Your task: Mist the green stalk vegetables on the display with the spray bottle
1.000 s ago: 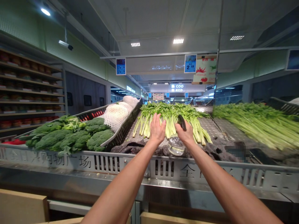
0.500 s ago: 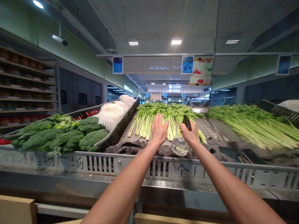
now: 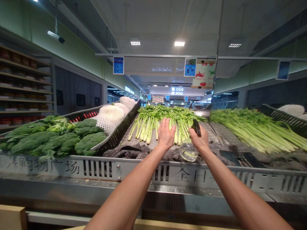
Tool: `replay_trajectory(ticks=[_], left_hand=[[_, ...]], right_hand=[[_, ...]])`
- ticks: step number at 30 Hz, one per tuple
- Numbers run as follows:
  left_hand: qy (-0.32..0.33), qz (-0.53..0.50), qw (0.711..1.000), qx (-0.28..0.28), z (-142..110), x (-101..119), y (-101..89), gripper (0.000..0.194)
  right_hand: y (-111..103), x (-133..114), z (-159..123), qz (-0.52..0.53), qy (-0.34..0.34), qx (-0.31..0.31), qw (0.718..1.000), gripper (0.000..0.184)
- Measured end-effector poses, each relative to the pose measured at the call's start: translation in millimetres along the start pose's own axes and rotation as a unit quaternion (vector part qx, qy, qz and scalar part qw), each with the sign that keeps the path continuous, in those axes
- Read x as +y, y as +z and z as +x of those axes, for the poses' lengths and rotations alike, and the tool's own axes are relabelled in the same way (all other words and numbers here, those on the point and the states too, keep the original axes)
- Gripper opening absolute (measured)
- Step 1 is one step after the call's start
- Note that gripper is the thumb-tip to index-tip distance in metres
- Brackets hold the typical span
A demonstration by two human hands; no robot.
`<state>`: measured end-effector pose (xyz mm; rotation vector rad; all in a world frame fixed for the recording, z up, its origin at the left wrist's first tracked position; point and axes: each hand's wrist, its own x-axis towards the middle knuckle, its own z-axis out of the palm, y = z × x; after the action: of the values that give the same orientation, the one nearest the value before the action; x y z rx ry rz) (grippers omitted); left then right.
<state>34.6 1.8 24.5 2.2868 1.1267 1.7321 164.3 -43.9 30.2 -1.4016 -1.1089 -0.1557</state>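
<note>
Rows of green celery (image 3: pixel 145 127) lie on a perforated metal surface, leaves at the back and stalk ends facing me. My left hand (image 3: pixel 166 135) is open over the middle of the celery, fingers stretched out and pointing away; whether it touches the stalks I cannot tell. To its right, my right hand (image 3: pixel 201 139) is closed around the neck of a spray bottle (image 3: pixel 189 152). The bottle has a black spray head and a clear, rounded body hanging low by the front of the display. My fingers partly hide its trigger.
Broccoli (image 3: pixel 59 142) fills the left section, with net-wrapped white produce (image 3: pixel 110 118) behind it. Dark crumpled cloth (image 3: pixel 127 150) lies along the grey slotted front rail (image 3: pixel 153 171). A mirror panel (image 3: pixel 254 89) on the right reflects celery. Price signs (image 3: pixel 190 67) hang overhead.
My right hand has shifted right and slightly nearer with the spray bottle, widening the gap between my hands. My left hand has moved slightly right over the celery. The view has turned slightly right.
</note>
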Motion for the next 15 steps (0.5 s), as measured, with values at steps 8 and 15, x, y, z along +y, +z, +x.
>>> replay_trajectory(ticks=[8, 15], left_hand=[[0.027, -0.015, 0.999, -0.015, -2.2, 17.7, 14.2, 0.049], [0.053, -0.025, 0.998, -0.037, -8.2, 31.0, 26.2, 0.05]], right_hand=[[-8.9, 17.8, 7.0, -0.047, 0.002, -0.001, 0.999, 0.026], [-18.2, 29.8, 7.5, -0.074, 0.007, 0.005, 0.997, 0.029]])
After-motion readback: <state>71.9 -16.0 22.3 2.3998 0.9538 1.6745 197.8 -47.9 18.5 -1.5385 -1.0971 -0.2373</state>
